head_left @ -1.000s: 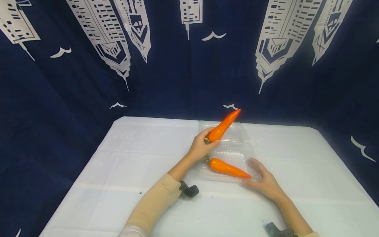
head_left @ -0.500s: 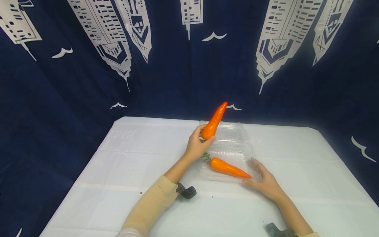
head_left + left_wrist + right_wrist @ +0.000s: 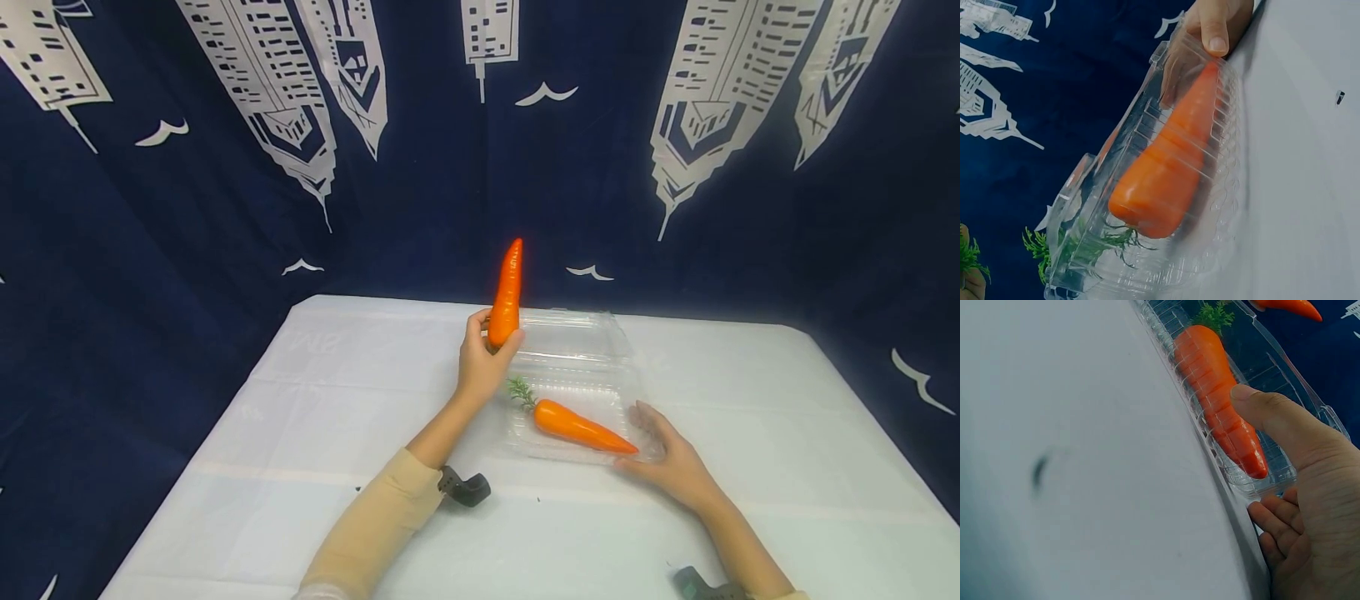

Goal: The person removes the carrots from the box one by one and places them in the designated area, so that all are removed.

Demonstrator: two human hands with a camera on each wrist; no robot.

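Note:
My left hand point(image 3: 480, 362) grips an orange carrot point(image 3: 508, 292) by its thick end, tip pointing up, above the left side of an open clear plastic clamshell container point(image 3: 600, 392). Another carrot point(image 3: 577, 425) lies in the container's near half, its green leafy top point(image 3: 521, 392) at the left and its tip at the right. With thumb and fingers around the near right corner, my right hand point(image 3: 678, 467) holds the container. In the left wrist view, the held carrot's green leaves point(image 3: 967, 257) show at the left edge; most of that hand is out of frame there.
The container's lid point(image 3: 573, 333) lies folded back toward the far edge of the white-covered table point(image 3: 360, 375). Behind the table hangs a dark blue cloth point(image 3: 450, 192) with white building prints. A small dark speck point(image 3: 357, 489) lies left of the left forearm.
My left hand has moved left with its carrot, from over the container toward its left side, and the carrot has swung more upright. The right hand and the other carrot stay put.

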